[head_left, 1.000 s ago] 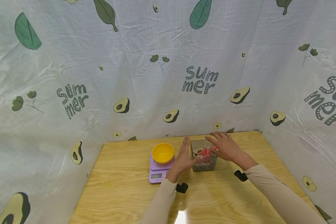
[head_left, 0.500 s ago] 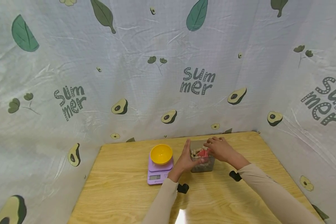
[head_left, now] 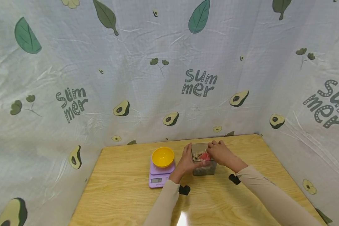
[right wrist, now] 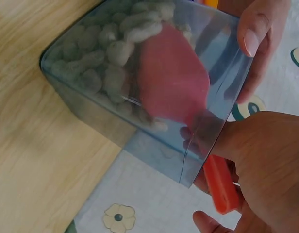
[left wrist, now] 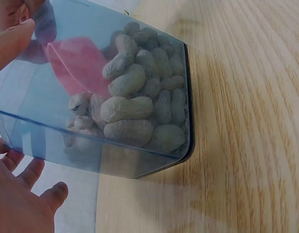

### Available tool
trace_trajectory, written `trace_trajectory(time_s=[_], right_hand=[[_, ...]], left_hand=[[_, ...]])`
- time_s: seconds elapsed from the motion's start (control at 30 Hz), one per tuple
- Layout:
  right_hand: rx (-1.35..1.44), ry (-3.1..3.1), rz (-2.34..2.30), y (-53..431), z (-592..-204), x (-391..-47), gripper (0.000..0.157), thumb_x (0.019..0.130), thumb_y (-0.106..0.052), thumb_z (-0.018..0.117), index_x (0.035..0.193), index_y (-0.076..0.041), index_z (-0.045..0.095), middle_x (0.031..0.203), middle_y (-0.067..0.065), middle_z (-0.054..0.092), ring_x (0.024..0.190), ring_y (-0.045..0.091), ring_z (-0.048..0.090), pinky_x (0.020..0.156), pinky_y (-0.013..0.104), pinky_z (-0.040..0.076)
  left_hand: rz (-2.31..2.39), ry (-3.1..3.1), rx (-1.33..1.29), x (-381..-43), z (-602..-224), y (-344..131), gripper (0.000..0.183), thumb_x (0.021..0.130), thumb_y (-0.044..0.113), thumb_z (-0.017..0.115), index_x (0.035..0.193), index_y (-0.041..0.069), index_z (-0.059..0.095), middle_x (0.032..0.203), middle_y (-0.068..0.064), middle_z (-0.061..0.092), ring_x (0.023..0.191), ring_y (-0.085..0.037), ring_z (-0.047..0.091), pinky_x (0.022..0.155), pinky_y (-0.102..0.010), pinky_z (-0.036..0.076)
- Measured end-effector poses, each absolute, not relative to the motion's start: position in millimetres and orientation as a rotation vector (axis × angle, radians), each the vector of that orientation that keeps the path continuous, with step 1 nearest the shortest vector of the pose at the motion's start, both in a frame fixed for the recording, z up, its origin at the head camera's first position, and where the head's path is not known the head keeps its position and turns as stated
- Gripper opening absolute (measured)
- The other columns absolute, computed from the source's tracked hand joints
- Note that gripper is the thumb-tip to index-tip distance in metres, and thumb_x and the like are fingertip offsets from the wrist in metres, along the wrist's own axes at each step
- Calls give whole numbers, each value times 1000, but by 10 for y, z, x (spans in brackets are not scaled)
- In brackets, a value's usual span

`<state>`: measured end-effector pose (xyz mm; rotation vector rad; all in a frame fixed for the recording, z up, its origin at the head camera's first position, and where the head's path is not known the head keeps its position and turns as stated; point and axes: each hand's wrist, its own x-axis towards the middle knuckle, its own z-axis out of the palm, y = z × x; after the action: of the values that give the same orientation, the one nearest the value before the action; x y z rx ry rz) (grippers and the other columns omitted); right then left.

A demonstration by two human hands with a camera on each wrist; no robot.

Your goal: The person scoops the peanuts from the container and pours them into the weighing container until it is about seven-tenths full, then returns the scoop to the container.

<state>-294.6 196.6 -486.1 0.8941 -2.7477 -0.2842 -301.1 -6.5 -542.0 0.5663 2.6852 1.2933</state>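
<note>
A see-through grey box (head_left: 204, 171) stands on the table with peanuts in their shells (left wrist: 127, 109) in its lower part. A red scoop (right wrist: 174, 77) lies tilted among them, its bowl against the nuts. My right hand (head_left: 221, 154) reaches over the box's right rim and grips the scoop's handle (right wrist: 221, 187), which sticks out past the rim. My left hand (head_left: 186, 164) holds the box at its left front corner, the thumb along the front and the fingers by the left wall. Part of the handle is hidden behind my right hand.
Left of the box, a yellow bowl (head_left: 163, 157) sits on a purple kitchen scale (head_left: 156, 175), whose display appears to read 0.0. A patterned sheet (head_left: 147, 78) hangs behind and beside the wooden table (head_left: 124, 194).
My right hand has come down to the box and closed round the scoop's handle. The left hand has settled against the box's left front corner. Bowl and scale stay put.
</note>
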Motion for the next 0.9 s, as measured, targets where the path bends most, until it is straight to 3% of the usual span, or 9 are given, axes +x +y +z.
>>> trace_trajectory(time_s=[0.33, 0.73, 0.9], right_hand=[[941, -2626, -494, 1964, -4869, -2918, 23, 85, -19, 76, 103, -10, 64, 101, 8, 63, 96, 26, 59, 73, 41, 44], [1024, -2466, -599, 2077, -4736, -3031, 25, 84, -23, 76, 105, -15, 65, 99, 6, 64, 95, 25, 60, 80, 42, 50], [1034, -2388, -655, 2067, -4612, -3080, 20, 85, -24, 76, 99, -16, 65, 97, 4, 61, 92, 23, 55, 78, 39, 44]], left_hand=[[1363, 2604, 533, -3031, -5419, -67, 113, 77, 53, 77, 158, 15, 7, 162, -13, 22, 140, -30, 41, 116, -46, 36], [1369, 2623, 535, -3072, -5447, -49, 112, 77, 52, 78, 158, 13, 9, 162, -12, 21, 141, -32, 40, 114, -48, 39], [1378, 2597, 534, -3080, -5459, -62, 110, 79, 50, 76, 158, 18, 7, 164, -11, 17, 144, -32, 37, 115, -48, 37]])
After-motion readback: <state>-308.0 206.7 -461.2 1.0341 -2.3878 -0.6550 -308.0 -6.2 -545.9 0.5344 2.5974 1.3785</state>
